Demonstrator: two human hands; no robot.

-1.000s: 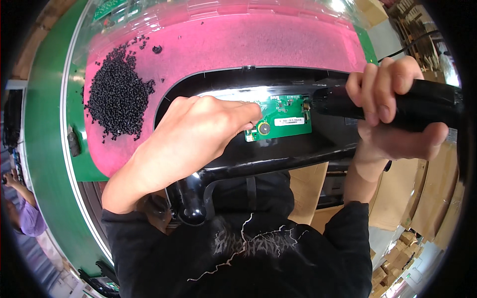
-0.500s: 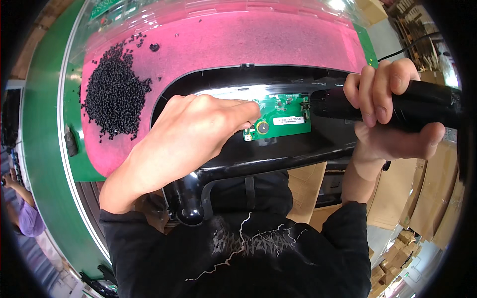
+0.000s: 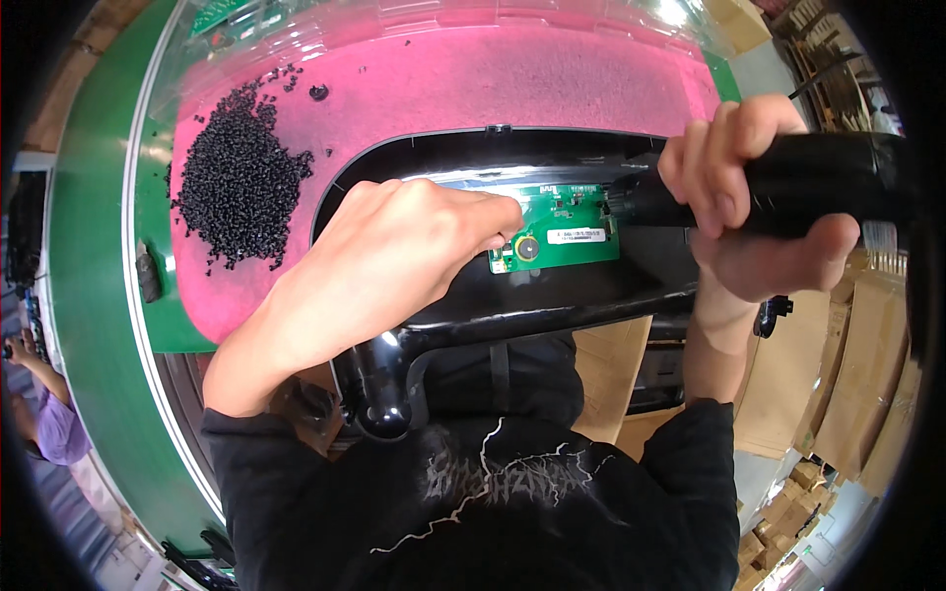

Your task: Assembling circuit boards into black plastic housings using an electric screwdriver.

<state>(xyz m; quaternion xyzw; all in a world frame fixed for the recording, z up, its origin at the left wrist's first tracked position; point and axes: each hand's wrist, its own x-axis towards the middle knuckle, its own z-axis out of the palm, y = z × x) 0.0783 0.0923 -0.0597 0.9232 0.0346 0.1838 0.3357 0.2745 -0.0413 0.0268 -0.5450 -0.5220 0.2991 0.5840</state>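
The left hand [image 3: 394, 261] lies curled, fingertips pressing the green circuit board [image 3: 557, 229] inside the black housing [image 3: 473, 320]. Just beside it, the right hand [image 3: 754, 202] is clamped around a black power screwdriver [image 3: 788, 182], its tip at the board's far edge.

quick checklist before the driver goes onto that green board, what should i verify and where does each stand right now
1. Left hand steadying the green circuit board: ok, fingertips rest at its left edge.
2. Right hand gripping the black power screwdriver: ok, fingers wrapped around the body.
3. Driver tip seated on a screw: cannot tell, the tip is hidden at the board's right edge.
4. Board flat in the black housing: looks ok, no lifted corner shows.
5. Spare screws within reach: ok, pile of small black screws lies on the pink mat.
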